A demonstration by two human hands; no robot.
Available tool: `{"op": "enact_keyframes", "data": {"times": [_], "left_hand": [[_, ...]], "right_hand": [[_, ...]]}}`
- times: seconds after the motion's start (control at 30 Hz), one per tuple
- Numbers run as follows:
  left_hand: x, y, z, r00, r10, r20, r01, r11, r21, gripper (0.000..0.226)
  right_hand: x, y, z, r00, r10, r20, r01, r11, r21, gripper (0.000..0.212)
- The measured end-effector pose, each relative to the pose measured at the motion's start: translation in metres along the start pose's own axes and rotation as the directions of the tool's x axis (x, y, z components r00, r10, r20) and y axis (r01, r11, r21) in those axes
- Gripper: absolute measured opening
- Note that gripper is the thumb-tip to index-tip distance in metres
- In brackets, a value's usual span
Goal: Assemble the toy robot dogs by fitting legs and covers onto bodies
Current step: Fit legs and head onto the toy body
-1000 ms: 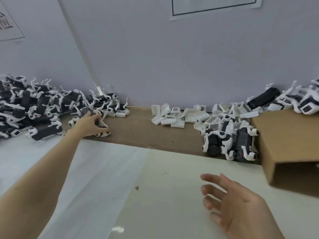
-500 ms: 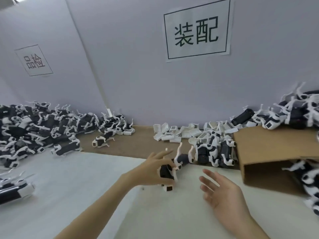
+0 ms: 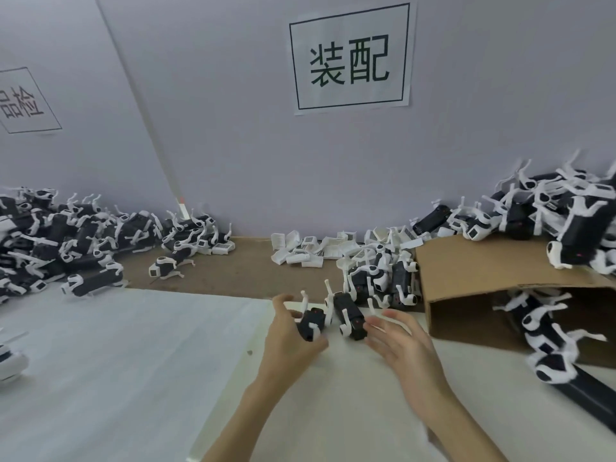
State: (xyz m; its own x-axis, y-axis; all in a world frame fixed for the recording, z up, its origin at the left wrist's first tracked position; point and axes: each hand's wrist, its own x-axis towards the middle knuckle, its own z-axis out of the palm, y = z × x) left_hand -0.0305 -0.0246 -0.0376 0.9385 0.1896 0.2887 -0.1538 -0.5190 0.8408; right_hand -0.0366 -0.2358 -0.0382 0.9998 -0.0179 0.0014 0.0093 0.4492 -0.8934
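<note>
Dog (image 3: 311, 323) is sitting mid-table, legs up, clamped in left hand (image 3: 289, 335). Second dog (image 3: 349, 316) is lying just beside. Right hand (image 3: 398, 341) is hovering, fingers spread. Risk: blurred reach knocking second dog aside.

A pale lavender-grey back wall (image 3: 466, 95) meets a side wall (image 3: 66, 45) of the same colour at a corner left of centre. A white paper sign (image 3: 351, 58) with a black frame and two dark Chinese characters hangs on the back wall. A second framed sign (image 3: 26, 101) hangs on the side wall. The desk (image 3: 116, 378) is covered in white sheeting, with a bare brown strip (image 3: 246, 271) along the back wall. Light is soft and even.
</note>
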Motion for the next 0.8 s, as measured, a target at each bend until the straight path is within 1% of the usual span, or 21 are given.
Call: {"op": "enact_keyframes", "data": {"times": [0.07, 0.13, 0.17, 0.2, 0.23, 0.3, 0.37, 0.4, 0.47, 0.53, 0.6, 0.63, 0.7, 0.8], "left_hand": [[0.004, -0.002, -0.007, 0.991, -0.062, -0.121, 0.052, 0.995, -0.08, 0.057], [0.006, 0.0, -0.016, 0.961, -0.148, -0.232, 0.088, 0.964, -0.251, 0.053], [0.007, 0.002, -0.022, 0.954, -0.175, -0.245, 0.081, 0.933, -0.35, 0.052], [0.007, 0.003, -0.027, 0.959, -0.173, -0.223, 0.058, 0.893, -0.445, 0.05], [0.008, 0.005, -0.032, 0.974, -0.147, -0.172, 0.037, 0.852, -0.522, 0.048], [0.004, 0.011, -0.04, 0.999, -0.035, -0.02, 0.017, 0.81, -0.587, 0.044], [-0.003, 0.017, -0.039, 0.988, 0.101, 0.118, -0.021, 0.839, -0.544, 0.042], [-0.007, 0.02, -0.036, 0.974, 0.155, 0.164, -0.052, 0.863, -0.503, 0.042], [-0.013, 0.026, -0.027, 0.956, 0.205, 0.208, -0.091, 0.887, -0.453, 0.045], [-0.017, 0.032, -0.02, 0.961, 0.163, 0.224, -0.049, 0.896, -0.441, 0.057], [-0.018, 0.034, -0.02, 0.961, 0.113, 0.252, 0.0, 0.912, -0.411, 0.069], [-0.018, 0.034, -0.021, 0.957, 0.093, 0.274, 0.019, 0.924, -0.381, 0.071], [-0.018, 0.035, -0.021, 0.949, 0.067, 0.309, 0.053, 0.93, -0.363, 0.065], [-0.017, 0.035, -0.021, 0.939, 0.102, 0.33, 0.042, 0.914, -0.403, 0.051]], "right_hand": [[-0.002, 0.001, 0.003, 1.0, -0.022, 0.015, 0.023, 0.995, -0.093, 0.019], [-0.003, 0.002, 0.005, 0.998, -0.051, 0.03, 0.056, 0.982, -0.178, 0.017], [-0.004, 0.002, 0.007, 0.997, -0.059, 0.049, 0.068, 0.975, -0.21, 0.015], [-0.006, 0.002, 0.009, 0.995, -0.055, 0.078, 0.072, 0.972, -0.225, 0.014], [-0.009, 0.001, 0.012, 0.993, -0.039, 0.116, 0.063, 0.975, -0.214, 0.019], [-0.014, -0.003, 0.019, 0.98, 0.028, 0.198, -0.001, 0.991, -0.134, 0.041], [-0.019, -0.008, 0.025, 0.958, 0.078, 0.276, -0.052, 0.994, -0.098, 0.053], [-0.021, -0.009, 0.027, 0.95, 0.077, 0.302, -0.042, 0.992, -0.122, 0.056], [-0.024, -0.011, 0.029, 0.96, 0.042, 0.276, 0.015, 0.98, -0.201, 0.06], [-0.024, -0.013, 0.027, 0.981, -0.007, 0.194, 0.055, 0.968, -0.244, 0.06], [-0.023, -0.016, 0.023, 0.989, -0.06, 0.133, 0.094, 0.96, -0.265, 0.055], [-0.022, -0.018, 0.021, 0.99, -0.085, 0.113, 0.113, 0.954, -0.276, 0.051], [-0.021, -0.022, 0.02, 0.988, -0.118, 0.098, 0.142, 0.945, -0.296, 0.047], [-0.022, -0.023, 0.022, 0.988, -0.142, 0.066, 0.155, 0.947, -0.282, 0.05]]}}
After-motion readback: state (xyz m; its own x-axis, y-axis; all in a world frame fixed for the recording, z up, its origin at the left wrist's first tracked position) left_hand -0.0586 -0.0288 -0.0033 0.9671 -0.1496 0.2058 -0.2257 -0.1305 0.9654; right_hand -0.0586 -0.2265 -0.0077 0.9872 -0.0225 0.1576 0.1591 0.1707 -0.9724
